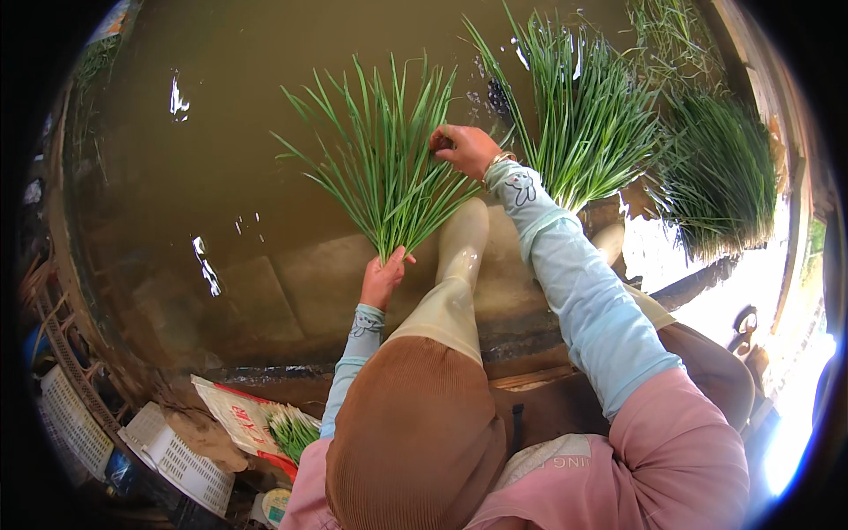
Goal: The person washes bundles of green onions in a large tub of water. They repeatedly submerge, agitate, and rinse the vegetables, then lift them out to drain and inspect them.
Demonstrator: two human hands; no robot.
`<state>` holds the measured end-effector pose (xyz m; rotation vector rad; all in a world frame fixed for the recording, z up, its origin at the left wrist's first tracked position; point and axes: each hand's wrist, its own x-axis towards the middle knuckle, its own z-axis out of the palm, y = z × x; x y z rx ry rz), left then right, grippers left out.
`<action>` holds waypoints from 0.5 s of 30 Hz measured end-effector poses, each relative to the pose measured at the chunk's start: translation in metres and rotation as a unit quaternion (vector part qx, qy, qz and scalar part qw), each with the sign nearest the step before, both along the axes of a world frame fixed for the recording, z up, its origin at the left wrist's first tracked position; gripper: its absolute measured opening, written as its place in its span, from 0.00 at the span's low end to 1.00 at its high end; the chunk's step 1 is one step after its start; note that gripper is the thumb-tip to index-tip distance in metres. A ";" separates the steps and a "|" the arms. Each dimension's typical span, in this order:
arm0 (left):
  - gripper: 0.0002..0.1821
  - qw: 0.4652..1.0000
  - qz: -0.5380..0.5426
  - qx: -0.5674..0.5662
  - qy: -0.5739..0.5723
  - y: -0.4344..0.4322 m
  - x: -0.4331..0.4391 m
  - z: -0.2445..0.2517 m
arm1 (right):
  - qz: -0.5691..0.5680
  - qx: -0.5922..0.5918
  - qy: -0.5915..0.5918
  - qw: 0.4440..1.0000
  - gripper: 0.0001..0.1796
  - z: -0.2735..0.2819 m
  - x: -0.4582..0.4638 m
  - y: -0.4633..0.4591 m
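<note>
A fanned bunch of long green leaves (391, 159), like garlic chives, stands upright with its base gripped in my left hand (386, 277). Its tips spread over the murky brown water (218, 152). At the right edge of this fan is my right hand (467, 151), fingers curled close to the outer leaves. Whether a leaf is pinched between those fingers cannot be made out. Just right of that hand, a larger bunch of the same leaves (583, 119) lies in the water, its base partly behind my right forearm.
Farther right lies a dense, darker bundle (719, 172); loose grass (676, 40) floats behind it. My cream rubber boot (462, 245) stands in the water. At lower left are a printed sack (232, 414) with leafy stalks (291, 427) and white slotted plastic pieces (185, 464). A wooden rail (792, 132) borders the right.
</note>
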<state>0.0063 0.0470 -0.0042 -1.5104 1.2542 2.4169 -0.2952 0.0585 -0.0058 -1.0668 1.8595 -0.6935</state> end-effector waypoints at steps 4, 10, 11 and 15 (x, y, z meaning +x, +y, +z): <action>0.18 1.000 -0.007 -0.002 0.005 -0.002 0.000 -0.001 | 0.064 0.002 0.041 0.997 0.12 0.001 -0.002 0.002; 0.18 1.000 -0.016 -0.009 -0.008 -0.003 0.000 0.002 | 0.107 -0.013 0.076 0.991 0.12 0.006 -0.001 -0.001; 0.18 1.000 -0.020 -0.008 -0.001 -0.004 0.000 0.002 | 0.110 -0.014 0.081 0.991 0.12 0.007 0.000 -0.002; 0.19 0.999 -0.042 0.000 0.000 -0.005 0.001 0.002 | 0.135 0.037 0.122 0.983 0.10 0.005 -0.004 -0.003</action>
